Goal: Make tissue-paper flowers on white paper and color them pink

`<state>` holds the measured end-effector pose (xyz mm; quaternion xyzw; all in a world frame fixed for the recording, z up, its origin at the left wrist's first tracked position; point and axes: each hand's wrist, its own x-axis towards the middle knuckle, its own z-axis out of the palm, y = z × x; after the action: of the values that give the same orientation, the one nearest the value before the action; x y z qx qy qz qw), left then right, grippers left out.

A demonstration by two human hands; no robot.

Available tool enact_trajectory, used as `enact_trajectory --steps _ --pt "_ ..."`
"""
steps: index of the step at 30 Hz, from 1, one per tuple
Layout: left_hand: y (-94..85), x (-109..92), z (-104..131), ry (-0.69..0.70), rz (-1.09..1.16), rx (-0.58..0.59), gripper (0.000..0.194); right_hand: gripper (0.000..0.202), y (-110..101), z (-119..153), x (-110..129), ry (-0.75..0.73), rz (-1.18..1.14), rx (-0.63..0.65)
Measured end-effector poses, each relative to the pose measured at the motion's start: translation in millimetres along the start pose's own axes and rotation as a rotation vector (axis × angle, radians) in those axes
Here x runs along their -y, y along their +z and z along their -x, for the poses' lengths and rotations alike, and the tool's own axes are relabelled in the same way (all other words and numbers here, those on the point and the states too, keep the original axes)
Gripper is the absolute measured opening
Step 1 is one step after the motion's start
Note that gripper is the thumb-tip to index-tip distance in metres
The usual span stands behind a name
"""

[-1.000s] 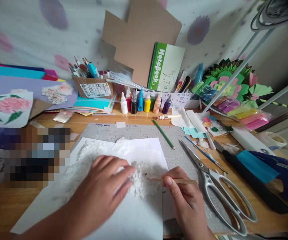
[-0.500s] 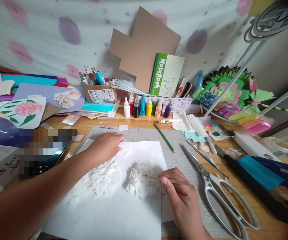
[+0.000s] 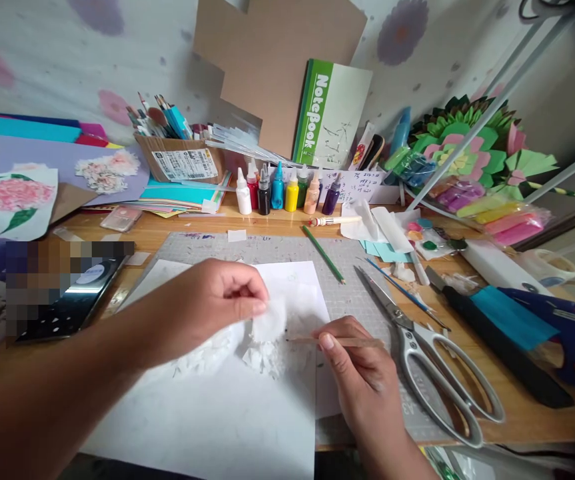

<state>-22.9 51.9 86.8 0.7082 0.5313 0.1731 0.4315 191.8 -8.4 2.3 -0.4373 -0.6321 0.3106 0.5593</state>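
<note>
My left hand (image 3: 222, 300) pinches a thin white paper piece (image 3: 269, 321) above the right-hand heap of crumpled white paper bits (image 3: 267, 359). A thin wooden stick with a dark tip (image 3: 301, 340) is held between the thumb and fingers of my right hand (image 3: 360, 367), its tip close to the paper piece. Another heap of white bits (image 3: 202, 353) lies to the left, partly hidden by my left hand and forearm. Both heaps rest on a large white sheet (image 3: 207, 427) over a grey cutting mat (image 3: 277, 250).
Large scissors (image 3: 417, 340), a blue brush and a black-handled tool (image 3: 507, 353) lie to the right. A green pencil (image 3: 323, 255) crosses the mat. Paint bottles (image 3: 291, 192) stand behind it. At the left lies a phone (image 3: 84, 293).
My left hand has come from the sheet's far edge toward my right hand, now with a white paper piece in its fingers. The camera view has tilted down and shifted slightly.
</note>
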Motion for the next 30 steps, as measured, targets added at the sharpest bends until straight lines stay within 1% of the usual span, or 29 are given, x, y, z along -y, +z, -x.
enact_trajectory --steps 2,4,6,9,11,13,14,15,19,24,27,30 --pt "16.5 -5.3 3.5 -0.023 0.210 0.108 0.021 0.022 0.2 -0.6 -0.3 -0.005 -0.004 -0.003" --pt "32.1 -3.5 1.4 -0.059 0.279 0.132 0.019 0.022 -0.3 -0.9 -0.5 -0.014 -0.006 -0.006" --pt "44.5 3.0 -3.9 -0.092 0.205 0.083 0.018 0.022 -1.0 -0.2 -0.8 -0.016 -0.006 -0.001" --pt "55.1 12.9 -10.6 -0.092 -0.002 -0.015 0.017 0.020 -0.4 2.9 -1.2 -0.002 -0.032 -0.018" --pt "57.8 15.9 -12.1 -0.081 -0.083 -0.041 0.018 0.019 1.6 5.2 -1.2 -0.033 -0.105 -0.123" --pt "58.6 16.4 -12.1 -0.090 -0.107 -0.047 0.018 0.020 3.8 6.4 -0.6 -0.099 -0.174 -0.248" --pt "58.7 16.1 -12.0 -0.097 -0.114 -0.049 0.017 0.020 4.7 6.3 0.0 -0.126 -0.184 -0.271" --pt "58.7 15.7 -11.9 -0.101 -0.121 -0.052 0.017 0.021 5.3 5.8 0.7 -0.145 -0.172 -0.258" --pt "58.7 15.5 -13.6 -0.072 -0.148 -0.074 0.017 0.019 5.8 1.6 3.1 -0.142 0.013 -0.073" --pt "59.7 16.9 -14.6 -0.035 -0.167 -0.096 0.016 0.014 9.9 -2.2 1.1 -0.152 0.210 -0.035" --pt "57.6 18.2 -11.8 0.019 -0.194 -0.168 0.016 0.014 12.6 -4.4 1.3 -0.161 0.302 -0.014" --pt "50.8 21.1 -8.0 0.090 -0.219 -0.310 0.016 0.015 14.8 -10.6 6.5 -0.156 0.402 0.041"
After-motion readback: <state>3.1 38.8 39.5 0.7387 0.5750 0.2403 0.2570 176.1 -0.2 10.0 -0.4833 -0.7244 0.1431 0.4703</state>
